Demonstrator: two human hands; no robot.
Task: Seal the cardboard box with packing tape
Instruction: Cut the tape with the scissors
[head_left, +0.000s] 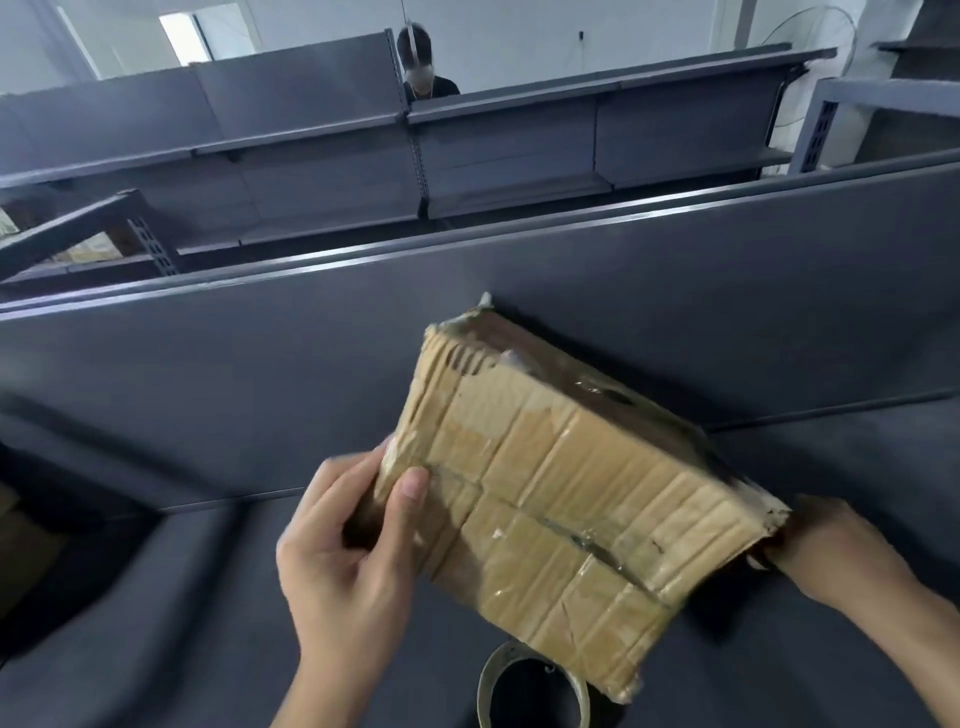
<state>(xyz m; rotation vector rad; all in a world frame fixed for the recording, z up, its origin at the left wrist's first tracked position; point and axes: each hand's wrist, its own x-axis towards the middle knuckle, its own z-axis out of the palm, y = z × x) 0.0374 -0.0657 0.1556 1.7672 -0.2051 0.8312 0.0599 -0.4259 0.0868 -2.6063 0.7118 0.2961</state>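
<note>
1. Nearest to the camera, at the near edge of the dark grey surface (156, 623), lies a roll of packing tape (534, 685). It lies flat with its hole facing up, and the near corner of the box covers part of it.
2. A cardboard box (561, 483) is over the middle of the surface, a little toward the right side. It is tilted, and its far corner comes close to the grey panel (311, 353) that stands along the far edge. I cannot tell if any part of the box touches the surface.
3. Many strips of brownish tape already cover the box. A seam runs across its top face, and its corners are worn and torn.
4. The left grip (353, 545) holds the left corner of the box. Its thumb (413, 486) presses on the top face and the fingers are curled round the side below.
5. The right grip (831, 551) is at the right corner of the box and touches it. Its fingers are hidden behind the box, so I cannot tell how far they are closed.
6. Behind the panel stand grey metal shelves (519, 135). A person (423, 67) is behind the shelves, and a fan (810, 57) is near the top right corner.
</note>
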